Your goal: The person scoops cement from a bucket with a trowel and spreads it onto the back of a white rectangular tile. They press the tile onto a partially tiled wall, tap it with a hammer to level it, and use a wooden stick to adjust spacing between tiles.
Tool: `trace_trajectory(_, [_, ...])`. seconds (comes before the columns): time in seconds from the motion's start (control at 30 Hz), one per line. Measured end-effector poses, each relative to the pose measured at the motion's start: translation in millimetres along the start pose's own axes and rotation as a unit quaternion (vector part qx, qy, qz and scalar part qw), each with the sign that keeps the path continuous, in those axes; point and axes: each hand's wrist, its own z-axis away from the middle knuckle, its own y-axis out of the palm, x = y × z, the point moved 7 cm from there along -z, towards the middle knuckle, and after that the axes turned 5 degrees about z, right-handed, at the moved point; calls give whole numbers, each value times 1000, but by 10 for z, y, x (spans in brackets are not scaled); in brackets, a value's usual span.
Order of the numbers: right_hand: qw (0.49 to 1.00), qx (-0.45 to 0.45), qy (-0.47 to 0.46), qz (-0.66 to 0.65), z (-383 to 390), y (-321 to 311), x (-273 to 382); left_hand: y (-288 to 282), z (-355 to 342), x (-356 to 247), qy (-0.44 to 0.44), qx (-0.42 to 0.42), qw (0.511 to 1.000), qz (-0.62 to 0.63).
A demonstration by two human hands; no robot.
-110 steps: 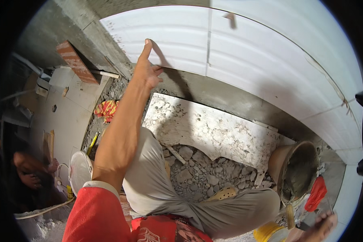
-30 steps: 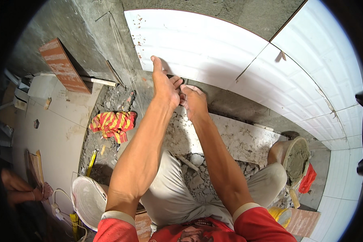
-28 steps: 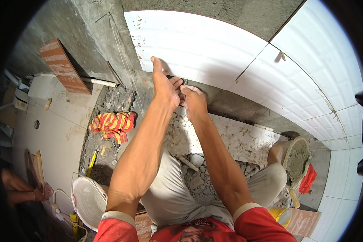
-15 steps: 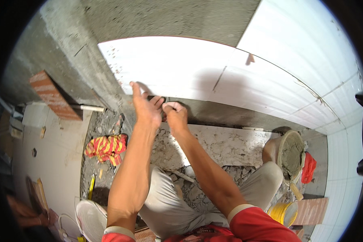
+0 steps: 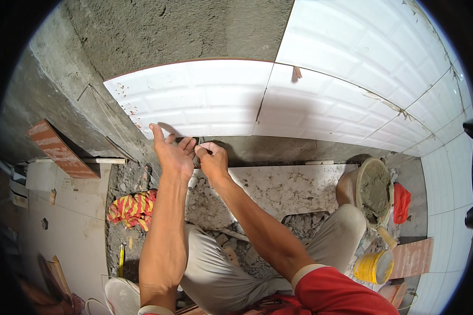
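A white wall tile [image 5: 194,97] with a brick-like relief sits on the wall, its left end speckled with reddish-brown bits. At its lower edge my left hand [image 5: 174,157] is turned palm up, thumb raised in front of the tile and fingers spread near the edge. Whether those fingers bear the tile's weight I cannot tell. Just right of it, my right hand [image 5: 213,164] is closed in a pinch below the same edge; what the fingertips hold is too small to make out. Another white tile [image 5: 312,113] adjoins on the right, separated by a dark joint.
A mortar-stained white board [image 5: 278,184] lies below the wall. At right stand a bucket of grey mortar [image 5: 374,191], a red bag [image 5: 401,203] and a yellow container [image 5: 374,266]. Left are a striped cloth [image 5: 133,209], a leaning reddish tile [image 5: 63,149] and a person's arm [image 5: 50,302].
The view has shifted, so the tile and wall appear lower and farther left. Both hands stay by the tile's lower edge, the left still spread and the right still pinched.
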Motion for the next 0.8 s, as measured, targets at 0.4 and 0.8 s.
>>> trace_trajectory(0.4, [1000,6,-6,-14,4,13,4,-7,0,2,0,-3,1000,11])
trace_trajectory(0.8, [999,-24,-28,-32,-46,19,-66,-22,12,1,-4,-18,1000,17])
